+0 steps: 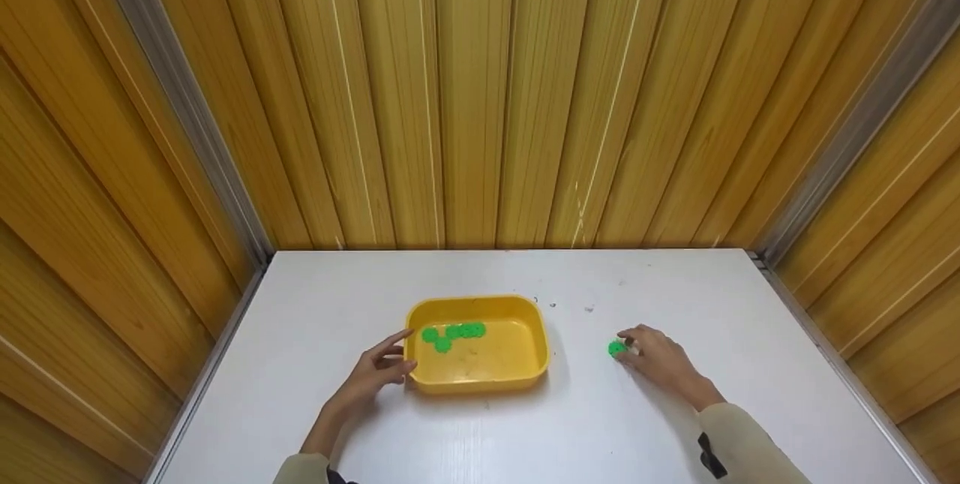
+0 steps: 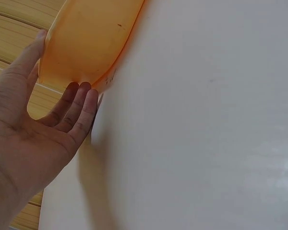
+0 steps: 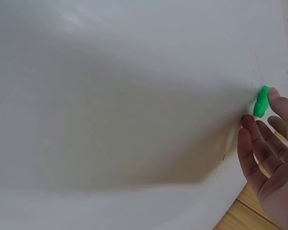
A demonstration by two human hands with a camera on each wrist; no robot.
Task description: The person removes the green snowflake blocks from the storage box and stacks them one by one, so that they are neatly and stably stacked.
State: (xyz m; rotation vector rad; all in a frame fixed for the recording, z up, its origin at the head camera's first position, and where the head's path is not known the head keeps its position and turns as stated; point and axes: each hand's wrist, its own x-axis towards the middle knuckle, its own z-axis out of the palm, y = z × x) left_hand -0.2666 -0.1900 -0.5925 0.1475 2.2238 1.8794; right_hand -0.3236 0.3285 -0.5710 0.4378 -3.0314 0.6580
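A shallow yellow plastic box (image 1: 480, 381) stands on the white table, with several green scalloped pieces (image 1: 444, 344) lying on its floor towards the upper left. At the box's left end my left hand (image 1: 373, 365) holds the rim, index finger and thumb spread along it. In the left wrist view the other fingertips (image 2: 81, 88) touch the outer wall. Well right of the box, low over the table, is my right hand (image 1: 658, 356). Its thumb and fingertips curl round the edge of one green scalloped piece (image 3: 261, 101), whose far side shows beyond the fingers.
The white table (image 1: 480, 439) reaches back to a wood-patterned wall (image 1: 472, 94), with similar panels at left and right. Grey metal strips run along the corners. Small dark marks (image 1: 553, 305) dot the tabletop behind and right of the box.
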